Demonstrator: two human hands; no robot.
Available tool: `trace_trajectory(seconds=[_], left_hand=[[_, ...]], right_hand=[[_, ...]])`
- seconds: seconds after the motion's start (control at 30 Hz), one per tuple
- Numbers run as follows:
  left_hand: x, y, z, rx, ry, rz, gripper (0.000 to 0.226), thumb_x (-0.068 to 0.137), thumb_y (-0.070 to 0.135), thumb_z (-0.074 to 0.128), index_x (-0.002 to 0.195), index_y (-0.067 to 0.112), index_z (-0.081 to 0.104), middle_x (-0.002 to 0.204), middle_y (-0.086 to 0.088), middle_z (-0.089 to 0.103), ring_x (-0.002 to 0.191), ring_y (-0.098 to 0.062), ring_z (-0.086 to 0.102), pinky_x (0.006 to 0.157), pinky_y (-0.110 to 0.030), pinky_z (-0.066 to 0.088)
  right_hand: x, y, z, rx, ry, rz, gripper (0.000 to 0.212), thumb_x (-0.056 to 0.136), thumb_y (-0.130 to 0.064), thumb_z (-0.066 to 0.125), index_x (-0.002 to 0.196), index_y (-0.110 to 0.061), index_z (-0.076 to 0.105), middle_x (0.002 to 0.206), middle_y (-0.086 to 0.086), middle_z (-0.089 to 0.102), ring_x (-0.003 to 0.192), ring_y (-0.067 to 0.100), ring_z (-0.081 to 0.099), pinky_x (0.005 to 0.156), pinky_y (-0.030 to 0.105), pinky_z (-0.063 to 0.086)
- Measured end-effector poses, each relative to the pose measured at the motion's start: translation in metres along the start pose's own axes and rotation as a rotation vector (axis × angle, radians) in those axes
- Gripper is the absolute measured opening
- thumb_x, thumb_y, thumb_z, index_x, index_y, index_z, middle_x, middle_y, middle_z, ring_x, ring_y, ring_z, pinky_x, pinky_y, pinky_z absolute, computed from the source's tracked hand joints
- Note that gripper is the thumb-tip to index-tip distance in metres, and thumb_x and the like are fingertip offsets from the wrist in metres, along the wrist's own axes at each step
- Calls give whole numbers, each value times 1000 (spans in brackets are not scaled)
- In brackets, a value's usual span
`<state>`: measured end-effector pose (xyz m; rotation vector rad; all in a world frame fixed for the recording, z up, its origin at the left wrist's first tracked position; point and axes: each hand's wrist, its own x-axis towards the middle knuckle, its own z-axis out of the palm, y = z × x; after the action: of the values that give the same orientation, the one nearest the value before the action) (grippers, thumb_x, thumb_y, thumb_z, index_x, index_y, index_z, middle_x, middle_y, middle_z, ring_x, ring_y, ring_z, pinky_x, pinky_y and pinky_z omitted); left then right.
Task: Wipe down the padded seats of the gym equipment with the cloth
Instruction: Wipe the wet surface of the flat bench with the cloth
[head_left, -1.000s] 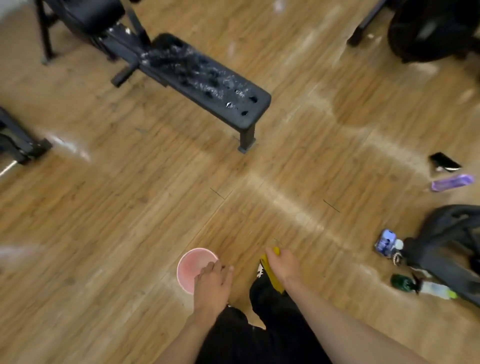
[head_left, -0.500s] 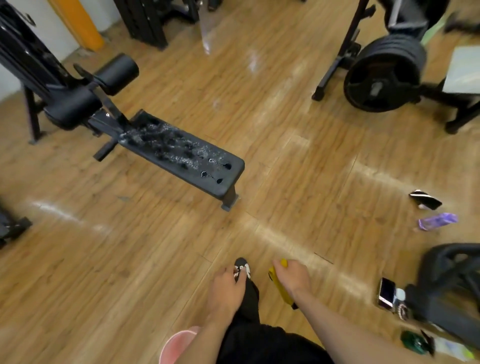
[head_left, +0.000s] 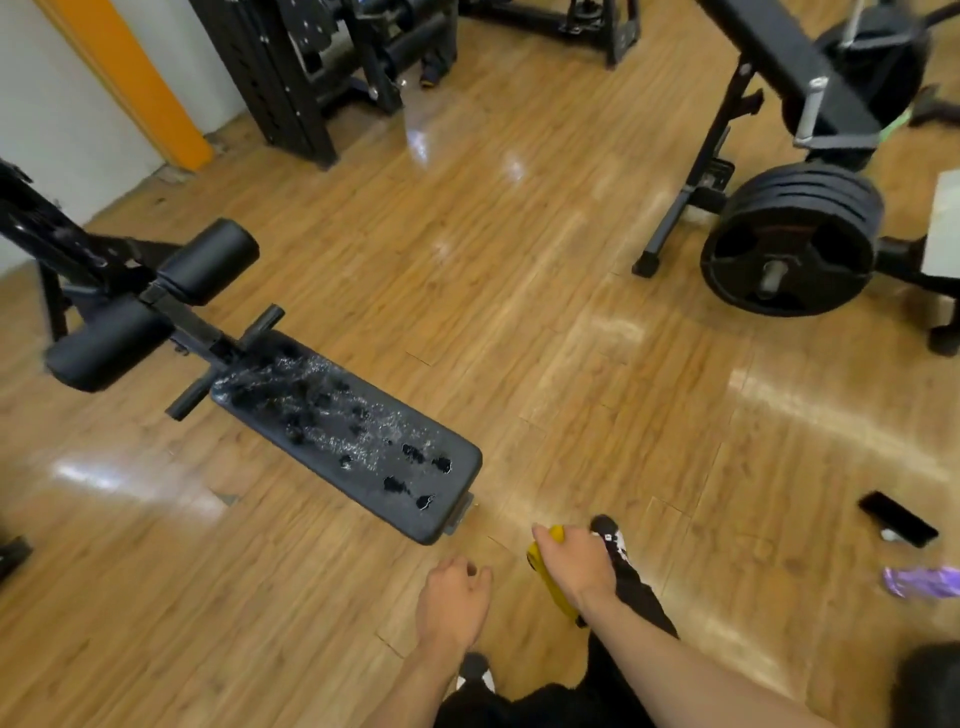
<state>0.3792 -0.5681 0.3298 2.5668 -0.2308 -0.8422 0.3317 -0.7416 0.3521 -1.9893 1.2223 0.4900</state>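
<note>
The black padded seat, speckled with wet glints, stands up and left of both hands, apart from them. The left hand hangs with its back upward, fingers loosely curled, holding nothing. Beside it, the right hand is fisted round the yellow cloth, which pokes out past the knuckles and trails under the wrist.

The black padded seat ran diagonally across the left-centre of the frame, pitted with holes and speckled with wet droplets. The yellow cloth sat bunched in the right hand, lower centre.
</note>
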Motion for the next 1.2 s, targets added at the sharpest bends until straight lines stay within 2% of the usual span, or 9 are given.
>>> trace_trajectory(seconds=[0.17,0.3,0.43,0.57,0.63,0.7,0.9,1.07,1.2], left_hand=[[67,51,6,-130,131,-189,31,101,42,49,97,17,67,96,3,62,89,-15,59,80,-32,49],[96,78,6,-234,239,-355,27,101,37,52,84,17,61,95,-2,61,92,-22,59,78,-35,44],[116,84,6,-256,327,-410,28,102,36,53,90,12,61,94,-2,58,88,-21,54,72,-32,34],[134,51,20,-172,328,-375,34,103,42,51,102,11,66,102,-3,61,92,-23,57,76,-34,42],[150,27,33,-110,318,-333,41,101,47,48,105,10,66,104,-3,61,96,-24,57,81,-35,46],[172,0,47,-32,312,-293,41,102,46,49,111,9,65,109,-5,59,102,-24,55,86,-36,45],[251,-98,101,199,302,-60,66,99,60,30,138,13,56,142,-11,50,131,-32,46,105,-48,44],[304,-172,135,346,337,176,61,102,56,36,148,18,51,152,-13,44,136,-37,40,107,-57,39],[314,-198,152,382,434,312,63,100,55,42,147,15,53,152,-18,43,139,-42,39,112,-58,33]], right_hand=[[92,-40,-35,-221,-147,-176,51,91,-64,41,97,-19,64,94,2,64,87,23,60,70,32,45],[138,-80,-50,-239,-327,-315,40,93,-56,41,82,-20,57,84,0,59,80,21,56,68,36,44],[175,-111,-42,-217,-481,-410,27,94,-38,49,73,-21,53,79,0,59,80,23,58,71,36,45],[221,-116,-6,-255,-522,-477,25,93,-33,52,73,-20,48,74,1,55,71,21,54,58,34,39],[250,-114,21,-269,-518,-543,20,95,-32,50,81,-17,49,78,1,55,75,23,55,60,37,42],[281,-110,52,-325,-488,-716,21,99,-32,49,92,-12,52,86,3,58,82,24,58,69,42,48],[379,-93,151,-548,-345,-1603,21,98,-27,50,107,-10,56,106,5,55,94,25,51,79,40,47],[438,-65,218,-463,-160,-2046,24,87,-22,66,109,-13,64,121,10,65,106,31,58,93,39,42],[463,-51,239,-343,-5,-2252,31,92,-20,66,122,-16,70,138,8,60,122,30,60,103,44,44]])
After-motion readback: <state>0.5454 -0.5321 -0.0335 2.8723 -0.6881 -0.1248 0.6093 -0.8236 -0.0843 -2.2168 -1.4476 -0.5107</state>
